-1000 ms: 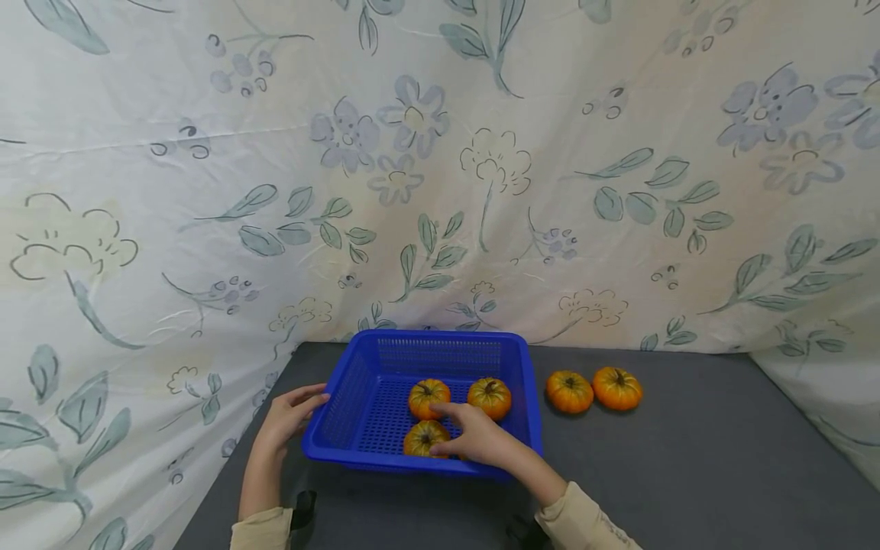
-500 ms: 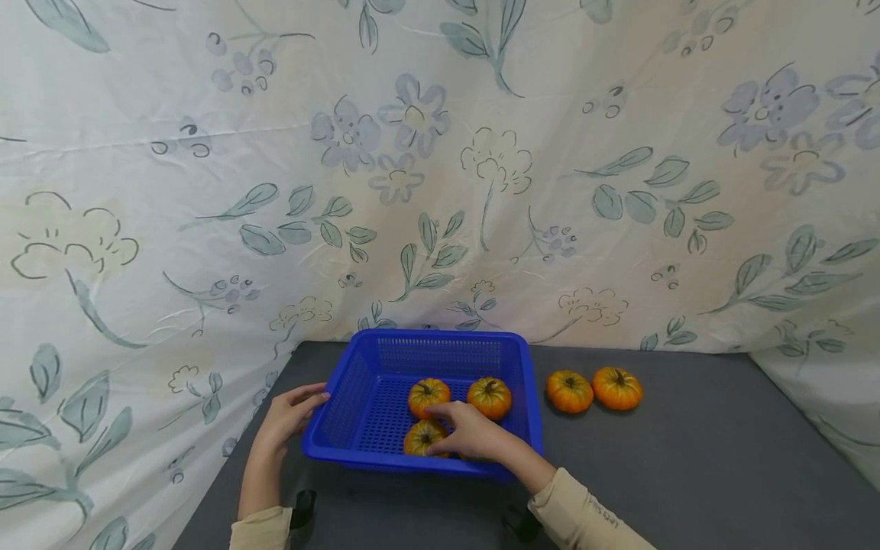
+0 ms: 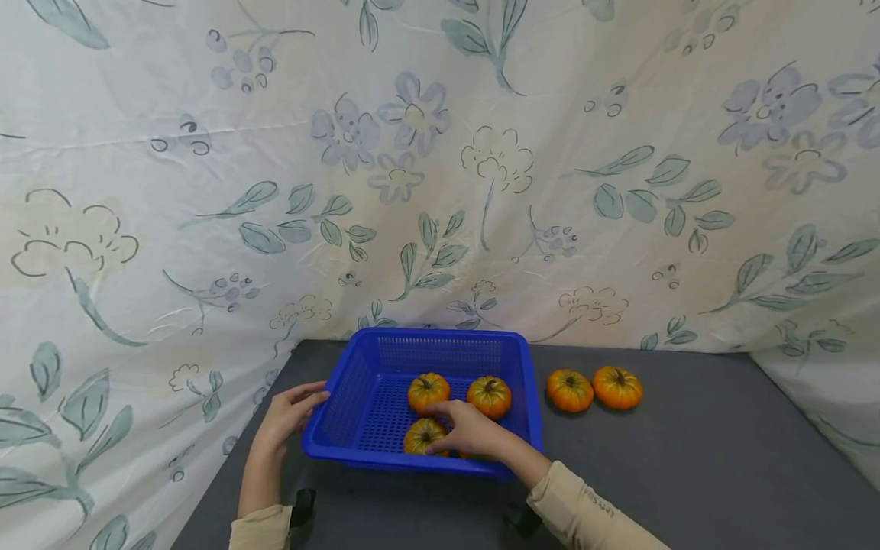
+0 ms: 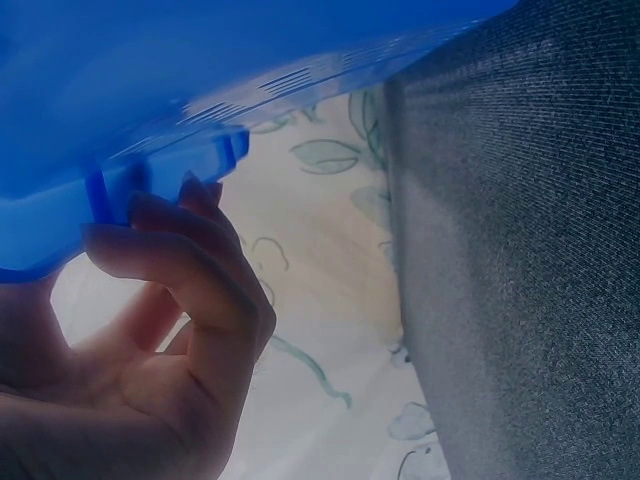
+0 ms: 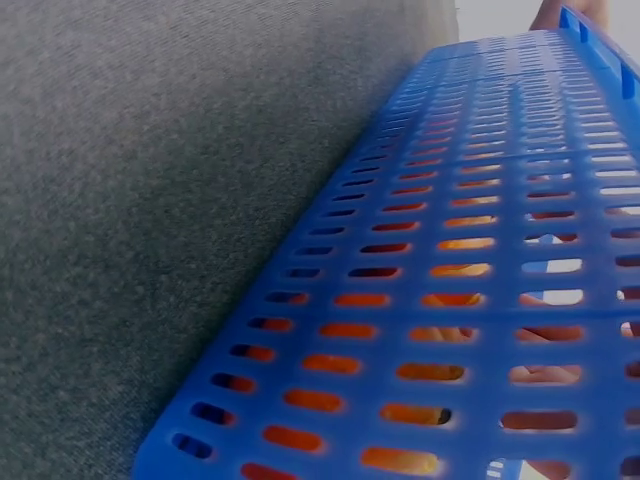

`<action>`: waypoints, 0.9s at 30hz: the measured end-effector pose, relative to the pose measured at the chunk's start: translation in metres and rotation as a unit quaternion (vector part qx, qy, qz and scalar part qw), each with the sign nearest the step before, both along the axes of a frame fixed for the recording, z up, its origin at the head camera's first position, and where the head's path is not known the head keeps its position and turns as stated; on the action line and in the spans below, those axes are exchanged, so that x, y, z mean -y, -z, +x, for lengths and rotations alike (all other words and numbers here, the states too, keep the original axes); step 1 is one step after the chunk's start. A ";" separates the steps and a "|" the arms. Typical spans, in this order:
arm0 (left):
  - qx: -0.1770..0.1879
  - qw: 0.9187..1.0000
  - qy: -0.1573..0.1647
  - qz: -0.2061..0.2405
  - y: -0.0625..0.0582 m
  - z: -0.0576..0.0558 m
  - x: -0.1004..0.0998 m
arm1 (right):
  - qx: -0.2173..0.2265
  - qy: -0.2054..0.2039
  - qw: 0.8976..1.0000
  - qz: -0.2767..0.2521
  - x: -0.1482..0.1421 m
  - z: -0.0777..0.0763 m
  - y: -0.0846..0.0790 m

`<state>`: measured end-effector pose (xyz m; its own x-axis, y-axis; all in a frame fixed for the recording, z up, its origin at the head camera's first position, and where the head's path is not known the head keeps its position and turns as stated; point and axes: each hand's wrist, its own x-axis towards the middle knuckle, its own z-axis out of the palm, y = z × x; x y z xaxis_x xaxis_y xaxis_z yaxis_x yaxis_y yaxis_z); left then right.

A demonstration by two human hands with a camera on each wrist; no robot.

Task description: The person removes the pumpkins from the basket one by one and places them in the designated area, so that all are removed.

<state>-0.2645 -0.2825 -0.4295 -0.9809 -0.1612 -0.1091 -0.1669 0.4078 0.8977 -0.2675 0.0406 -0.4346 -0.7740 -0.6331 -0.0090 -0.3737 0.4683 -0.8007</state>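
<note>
A blue plastic basket [image 3: 440, 461] with slotted walls holds small orange pumpkins. My left hand [image 3: 287, 416] grips its left rim; in the left wrist view, the curled fingers [image 4: 180, 250] hook under that rim. Inside the basket, my right hand [image 3: 474, 431] curls its thumb and fingers around the right side of the near pumpkin [image 3: 421, 437]. Behind that lies another pumpkin [image 3: 428, 391], close to my fingertips, and a third pumpkin [image 3: 490, 396] sits to its right. A bit of orange shows under my palm, mostly hidden. Through the slots, the right wrist view shows orange skin and parts of fingers.
Two pumpkins, a left one [image 3: 569, 390] and a right one [image 3: 618, 388], lie side by side right of the basket. Grey cloth covers the table [image 3: 660, 466]. A flower-print curtain [image 3: 440, 191] hangs behind and along the left side.
The far pumpkin behind my right fingers has shifted slightly away and tipped a little. My right wrist and sleeve have moved slightly left. My left hand and the basket have stayed put.
</note>
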 end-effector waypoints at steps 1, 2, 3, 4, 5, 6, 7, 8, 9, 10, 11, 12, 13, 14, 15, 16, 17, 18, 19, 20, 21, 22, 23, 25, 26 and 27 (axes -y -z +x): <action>0.000 1.000 0.000 -0.002 0.000 0.000 0.000 | -0.003 0.002 1.000 0.003 0.000 0.000 0.000; 0.000 1.000 0.000 -0.004 -0.001 0.000 0.000 | -0.007 0.004 1.000 0.007 0.001 0.000 0.000; 0.000 1.000 0.000 -0.005 -0.001 0.000 0.000 | -0.011 0.007 1.000 0.012 0.001 0.000 0.001; -0.001 1.000 0.000 -0.006 -0.001 0.000 0.000 | -0.016 0.009 1.000 0.019 0.001 0.001 0.001; -0.001 1.000 0.001 -0.006 -0.001 0.000 -0.001 | -0.021 0.011 0.999 0.025 0.002 0.001 0.001; -0.002 1.000 0.001 -0.006 -0.001 0.000 -0.001 | -0.027 0.013 0.999 0.032 0.002 0.001 0.001; -0.002 1.000 0.001 -0.006 -0.001 0.000 -0.001 | -0.033 0.014 0.999 0.038 0.002 0.001 0.001; -0.002 1.000 0.002 -0.006 -0.001 0.001 -0.001 | -0.038 0.013 0.998 0.044 0.003 0.001 0.001; -0.001 1.000 0.002 -0.005 -0.001 0.001 -0.001 | -0.042 0.012 0.998 0.049 0.003 0.002 0.001; -0.001 1.000 0.001 -0.005 -0.001 0.001 -0.001 | -0.047 0.010 0.997 0.053 0.004 0.002 0.001; -0.001 1.000 0.001 -0.005 -0.001 0.001 -0.001 | -0.049 0.008 0.997 0.055 0.004 0.002 0.001; -0.001 1.000 0.001 -0.005 -0.001 0.001 -0.001 | -0.052 0.006 0.997 0.057 0.004 0.002 0.002; -0.001 1.000 0.000 -0.004 -0.001 0.001 -0.001 | -0.054 0.004 0.997 0.060 0.005 0.003 0.001; -0.001 1.000 0.000 -0.005 -0.001 0.001 -0.001 | -0.055 0.003 0.997 0.062 0.005 0.003 0.002; -0.002 1.000 0.000 -0.004 -0.001 0.001 -0.001 | -0.056 0.003 0.996 0.064 0.005 0.003 0.002; -0.002 1.000 0.000 -0.005 -0.001 0.001 -0.001 | -0.057 0.003 0.996 0.064 0.006 0.003 0.002; -0.002 1.000 0.000 -0.005 -0.002 0.001 -0.002 | -0.057 0.003 0.996 0.066 0.006 0.003 0.002; -0.002 1.000 0.000 -0.005 -0.002 0.001 -0.002 | -0.058 0.004 0.996 0.069 0.006 0.004 0.002; -0.002 1.000 0.000 -0.005 -0.002 0.001 -0.002 | -0.059 0.004 0.996 0.071 0.006 0.004 0.002; -0.002 1.000 0.000 -0.005 -0.003 0.002 -0.002 | -0.059 0.005 0.996 0.071 0.006 0.004 0.002; -0.001 1.000 0.000 -0.005 -0.003 0.002 -0.002 | -0.060 0.005 0.996 0.072 0.006 0.004 0.002; -0.001 1.000 0.001 -0.006 -0.003 0.002 -0.002 | -0.061 0.005 0.996 0.072 0.006 0.004 0.003; -0.001 1.000 0.001 -0.006 -0.003 0.002 -0.002 | -0.062 0.005 0.995 0.073 0.007 0.004 0.003; -0.002 1.000 0.001 -0.007 -0.002 0.001 -0.001 | -0.065 0.005 0.995 0.072 0.007 0.003 0.003; -0.002 1.000 0.001 -0.006 -0.002 0.001 -0.001 | -0.067 0.005 0.995 0.073 0.007 0.003 0.004; -0.001 1.000 0.001 -0.005 -0.002 0.001 -0.001 | -0.068 0.005 0.995 0.073 0.007 0.003 0.004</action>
<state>-0.2634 -0.2817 -0.4278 -0.9815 -0.1602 -0.1048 -0.1635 0.4172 0.8940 -0.2648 0.0337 -0.4385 -0.7812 -0.6243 0.0050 -0.4681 0.5805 -0.6663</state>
